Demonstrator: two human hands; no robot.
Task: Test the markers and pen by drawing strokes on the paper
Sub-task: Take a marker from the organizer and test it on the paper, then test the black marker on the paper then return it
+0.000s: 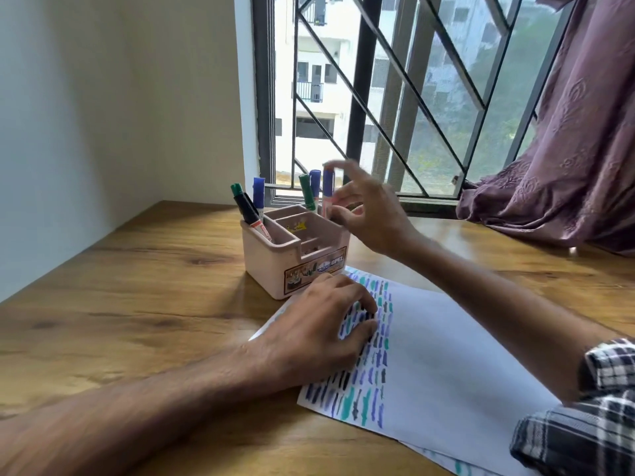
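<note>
Only one bit of writing can really be read here: "OPEL" on the printed sticker (335,263) across the front of the pink plastic desk organizer (271,269). Some red lettering can be seen on the white barrel of the black-capped marker (248,209), but it's too small to make out.

The organizer is parked near the far edge of the wooden worktop (137,286), roughly mid-way along, below the barred window (395,97). In its left compartment the black-capped marker is stood with a green-capped marker (237,190) and a blue-capped one (258,190). At the back right, another green-capped marker (307,194) and two blue-capped markers are stood upright.

The right hand (374,214) is held up just beside the rightmost blue-capped marker (327,190), fingers spread out and blurred, nothing curled round it. Whether the marker is actually being touched can't be told, tbh.

The white sheet of paper (446,355) is laid at an angle toward the near right corner, its far corner touching the organizer's front. It's pinned down by the left hand (316,324), fingers laid flat over rows of short blue, teal and black strokes (371,365).
</note>
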